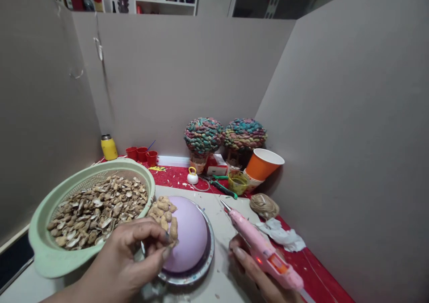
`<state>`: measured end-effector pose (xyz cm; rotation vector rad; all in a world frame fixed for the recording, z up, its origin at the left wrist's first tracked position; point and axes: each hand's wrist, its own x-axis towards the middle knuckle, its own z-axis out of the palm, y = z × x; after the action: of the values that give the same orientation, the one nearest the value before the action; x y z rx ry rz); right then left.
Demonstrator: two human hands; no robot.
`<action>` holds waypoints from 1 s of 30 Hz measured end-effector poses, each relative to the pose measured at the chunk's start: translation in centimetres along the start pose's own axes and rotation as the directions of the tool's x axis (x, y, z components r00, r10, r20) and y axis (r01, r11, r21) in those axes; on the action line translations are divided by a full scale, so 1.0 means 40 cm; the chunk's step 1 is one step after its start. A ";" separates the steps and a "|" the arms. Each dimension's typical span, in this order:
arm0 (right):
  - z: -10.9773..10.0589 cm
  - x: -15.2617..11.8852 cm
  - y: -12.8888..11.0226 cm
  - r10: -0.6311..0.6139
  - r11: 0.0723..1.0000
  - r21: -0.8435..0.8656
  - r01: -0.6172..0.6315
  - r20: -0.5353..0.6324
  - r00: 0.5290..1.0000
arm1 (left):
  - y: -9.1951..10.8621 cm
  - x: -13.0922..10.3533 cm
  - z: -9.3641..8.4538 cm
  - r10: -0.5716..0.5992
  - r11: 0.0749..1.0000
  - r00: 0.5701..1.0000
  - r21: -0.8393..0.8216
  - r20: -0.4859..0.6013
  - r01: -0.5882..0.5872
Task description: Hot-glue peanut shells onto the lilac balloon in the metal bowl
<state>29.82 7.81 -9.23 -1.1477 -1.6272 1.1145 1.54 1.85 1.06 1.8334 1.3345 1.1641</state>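
Note:
My left hand (140, 245) pinches a peanut shell against the side of a pale purple balloon (187, 236). Several peanut shells (163, 208) cover the balloon's upper left part. Under the balloon is a round metal dish (210, 254), its rim showing on the right and front. A pink glue gun (261, 245) is in my right hand (250, 267), fingers wrapped round it, with its metal nozzle pointing up and left and a small red light lit. To the left, a light green colander (42, 231) holds a heap of peanut shells.
Two trees with multicoloured round crowns (203, 135) stand by the back wall. Nearby are an orange paper cup (263, 163), pliers (223, 189), a twine ball (264, 205) and crumpled tissue (281, 235). Red cups (142, 153) and a yellow jar (109, 148) stand back left. Grey partitions enclose the table.

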 end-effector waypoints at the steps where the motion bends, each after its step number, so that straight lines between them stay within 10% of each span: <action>1: 0.002 -0.007 -0.014 0.023 0.996 0.082 -0.023 0.002 1.000 | 0.009 0.000 0.001 -0.119 0.987 0.991 -0.099 0.056 0.124; 5: 0.022 -0.038 -0.083 0.010 0.932 0.360 -0.035 0.069 0.998 | 0.025 -0.007 0.026 -0.382 0.798 0.860 -0.350 0.338 0.492; 10: 0.062 -0.071 -0.171 -0.002 0.886 0.445 -0.129 0.283 0.959 | 0.019 -0.015 0.078 -0.372 0.644 0.777 -0.461 0.508 0.610; 20: 0.092 -0.093 -0.204 0.054 0.889 0.394 -0.234 0.417 0.907 | 0.036 -0.014 0.101 -0.340 0.650 0.754 -0.439 0.562 0.620; 30: 0.106 -0.083 -0.211 0.004 0.870 0.477 -0.123 0.244 0.970 | 0.040 -0.026 0.119 -0.225 0.623 0.867 -0.619 0.444 0.479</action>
<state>24.70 2.18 -2.71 -0.7563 -1.3617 1.6458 6.37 0.50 -0.04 1.0468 0.8122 0.9141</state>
